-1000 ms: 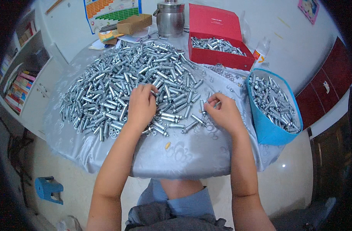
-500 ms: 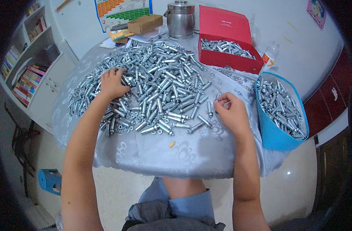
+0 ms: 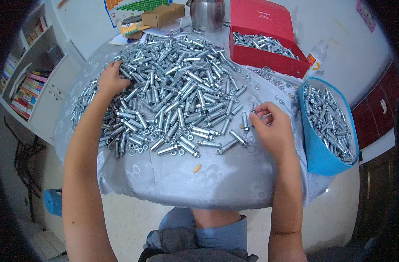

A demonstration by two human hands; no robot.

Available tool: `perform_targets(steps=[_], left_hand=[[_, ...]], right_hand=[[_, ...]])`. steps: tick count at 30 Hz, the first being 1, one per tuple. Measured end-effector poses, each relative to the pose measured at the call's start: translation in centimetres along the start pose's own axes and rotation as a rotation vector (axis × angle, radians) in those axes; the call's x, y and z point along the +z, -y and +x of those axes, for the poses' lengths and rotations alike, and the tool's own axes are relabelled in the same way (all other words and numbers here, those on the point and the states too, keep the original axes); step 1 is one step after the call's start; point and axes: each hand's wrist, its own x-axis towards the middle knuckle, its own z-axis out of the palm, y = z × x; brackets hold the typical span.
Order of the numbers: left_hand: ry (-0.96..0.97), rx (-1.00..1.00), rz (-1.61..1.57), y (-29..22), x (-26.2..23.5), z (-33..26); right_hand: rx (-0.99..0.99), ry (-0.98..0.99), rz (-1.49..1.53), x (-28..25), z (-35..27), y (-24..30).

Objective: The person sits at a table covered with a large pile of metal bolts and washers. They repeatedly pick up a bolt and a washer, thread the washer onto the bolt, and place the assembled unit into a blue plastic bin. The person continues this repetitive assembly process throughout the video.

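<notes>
A wide heap of silver expansion bolts [image 3: 182, 87] with sleeves covers the middle of the table. My left hand [image 3: 113, 79] reaches into its left side, thumb and fingers apart over the bolts; its fingertips are partly hidden. To the right of the heap, my right hand [image 3: 272, 126] is closed in a pinch. A bit of metal shows at its fingertips, too small to name. Beside that hand a single bolt [image 3: 245, 121] stands at the heap's edge, and another bolt [image 3: 228, 146] lies nearer me. Loose nuts and washers [image 3: 143, 142] lie along the heap's near edge.
A blue fabric bin [image 3: 328, 168] full of bolts stands at the right. Behind it are an open red box [image 3: 269, 61] with more bolts and a plastic bottle [image 3: 316, 56]. A metal pot [image 3: 207, 15] and a cardboard box [image 3: 163, 16] stand at the back.
My left hand has shifted left and farther into the heap. The right hand remains pinched near the right edge, while the whole view has moved slightly.
</notes>
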Motion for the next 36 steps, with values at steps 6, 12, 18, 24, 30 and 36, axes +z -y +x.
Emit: perform_targets(steps=[6, 12, 18, 24, 30, 36], left_hand=[[0.15, -0.266, -0.006, 2.3, 0.0, 1.9], [0.072, -0.509, -0.372, 11.0, 0.5, 2.5], [0.037, -0.467, -0.576, 18.8, 1.2, -0.5], [-0.124, -0.389, -0.506, 16.2, 0.2, -2.9], [-0.063, -0.396, -0.553, 15.9, -0.4, -2.7], [-0.06, -0.291, -0.461, 12.5, -2.1, -2.8]], right_hand=[[0.036, -0.023, -0.007, 0.1, 0.2, -0.5], [0.046, -0.034, 0.02, 0.2, 0.2, 0.0], [0.039, -0.038, 0.052, 0.3, 0.4, 0.3], [0.016, -0.058, 0.063, 0.4, 0.4, 0.0], [0.009, -0.028, 0.06, 0.6, 0.4, 0.4], [0.0, -0.042, 0.061, 0.6, 0.5, -0.3]])
